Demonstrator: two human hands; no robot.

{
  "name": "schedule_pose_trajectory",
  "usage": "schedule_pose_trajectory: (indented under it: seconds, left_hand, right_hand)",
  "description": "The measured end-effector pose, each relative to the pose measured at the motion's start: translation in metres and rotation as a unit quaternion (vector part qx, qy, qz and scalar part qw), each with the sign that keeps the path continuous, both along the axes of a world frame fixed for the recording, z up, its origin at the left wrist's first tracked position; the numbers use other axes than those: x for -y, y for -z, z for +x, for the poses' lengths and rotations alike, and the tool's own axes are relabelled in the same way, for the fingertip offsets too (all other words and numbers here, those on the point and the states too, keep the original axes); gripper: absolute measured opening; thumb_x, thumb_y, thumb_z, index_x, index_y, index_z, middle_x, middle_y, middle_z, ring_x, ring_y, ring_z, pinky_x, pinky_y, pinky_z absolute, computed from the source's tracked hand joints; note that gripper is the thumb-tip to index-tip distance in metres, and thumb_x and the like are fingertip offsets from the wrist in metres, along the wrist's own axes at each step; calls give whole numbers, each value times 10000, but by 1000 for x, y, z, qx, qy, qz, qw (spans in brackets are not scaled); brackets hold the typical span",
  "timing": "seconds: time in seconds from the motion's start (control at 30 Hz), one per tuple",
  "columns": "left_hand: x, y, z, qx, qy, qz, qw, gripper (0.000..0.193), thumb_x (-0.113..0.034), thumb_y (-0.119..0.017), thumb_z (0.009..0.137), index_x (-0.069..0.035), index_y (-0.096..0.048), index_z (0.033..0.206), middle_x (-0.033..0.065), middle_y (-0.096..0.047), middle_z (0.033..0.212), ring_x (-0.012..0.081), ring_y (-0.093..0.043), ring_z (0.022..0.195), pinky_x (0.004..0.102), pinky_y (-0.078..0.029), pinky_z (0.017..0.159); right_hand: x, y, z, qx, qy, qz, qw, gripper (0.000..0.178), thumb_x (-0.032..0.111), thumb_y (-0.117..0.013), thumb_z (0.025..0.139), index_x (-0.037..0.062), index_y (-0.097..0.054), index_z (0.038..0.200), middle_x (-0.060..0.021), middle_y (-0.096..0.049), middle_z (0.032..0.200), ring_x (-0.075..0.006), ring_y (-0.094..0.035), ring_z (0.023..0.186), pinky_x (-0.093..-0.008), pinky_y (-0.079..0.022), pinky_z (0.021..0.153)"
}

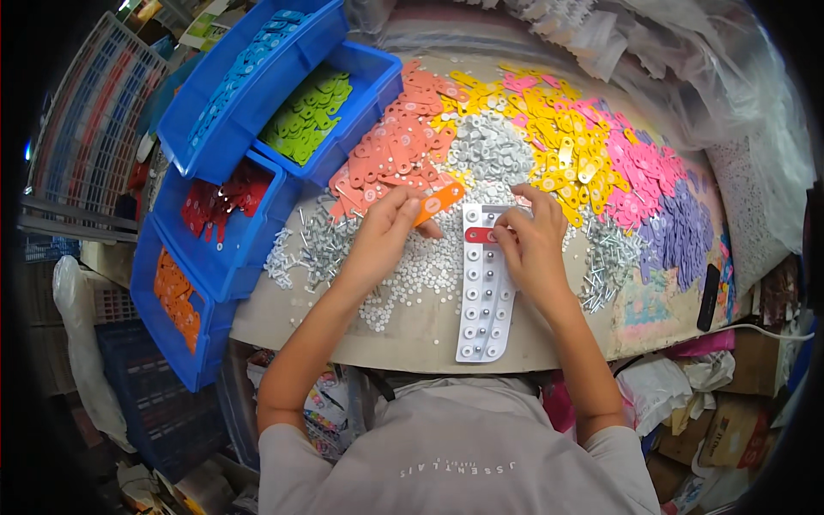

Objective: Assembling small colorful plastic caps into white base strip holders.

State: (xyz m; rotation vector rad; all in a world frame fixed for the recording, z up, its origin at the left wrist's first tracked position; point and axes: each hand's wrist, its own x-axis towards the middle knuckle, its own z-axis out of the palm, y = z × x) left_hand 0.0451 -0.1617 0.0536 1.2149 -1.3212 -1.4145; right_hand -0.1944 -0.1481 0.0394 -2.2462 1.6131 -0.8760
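My left hand (384, 236) pinches a flat orange plastic strip (442, 203) with holes in it, held up over the pile of small white discs. In front of me on the table lies a long white plastic jig (472, 296) with two rows of round seats and metal posts. Across its far part sits a red plastic strip (475, 234). The thumb and index finger of my right hand (536, 249) close on the right end of that strip, while the other fingers reach past the jig's far right corner. Whether a small part is also between them is hidden.
Blue bins (287, 176) at the left hold blue, green, red and orange strips. Coral (403, 129), yellow (571, 146), pink (639, 172) and purple strips (678, 232) lie heaped beyond my hands. Grey caps (489, 154), metal pins (611, 266) and white discs (412, 283) lie among them.
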Motion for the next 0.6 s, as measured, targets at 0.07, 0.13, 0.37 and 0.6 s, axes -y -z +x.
schedule_pose_trajectory:
  seconds: [0.07, 0.13, 0.37, 0.6]
  left_hand:
    - [7, 9, -2, 16, 10, 0, 1000, 267, -237, -469, 1079, -16, -619, 1072, 67, -711, 913, 117, -636, 857, 290, -482, 829]
    - [14, 19, -5, 31, 21, 1, 999, 266, -256, -477, 1079, -24, -594, 1136, 48, -707, 953, 123, -640, 895, 284, -463, 877]
    - [34, 32, -34, 209, -5, -199, 957, 136, -198, -689, 900, -62, -686, 887, 68, -643, 1055, 242, -561, 1087, 391, -368, 971]
    - [41, 47, -57, 279, -5, -222, 934, 125, -199, -730, 858, -77, -710, 854, 60, -630, 1067, 241, -546, 1112, 393, -411, 958]
  right_hand:
    - [2, 0, -1, -4, 2, 8, 1000, 125, 147, -736, 838, 73, -667, 912, -149, -528, 1368, -372, -424, 1310, -495, -282, 1097]
    - [2, 1, -2, -8, 6, 17, 1000, 156, 150, -749, 827, 74, -665, 934, -149, -520, 1380, -372, -420, 1318, -492, -284, 1098]
    - [-3, 4, 4, -11, 73, 15, 997, 610, 172, -809, 785, 54, -520, 1309, -159, -453, 1473, -370, -386, 1369, -492, -257, 1135]
    - [-6, 4, 5, -9, 94, 12, 995, 724, 195, -818, 784, 48, -470, 1401, -162, -431, 1502, -371, -366, 1393, -497, -243, 1147]
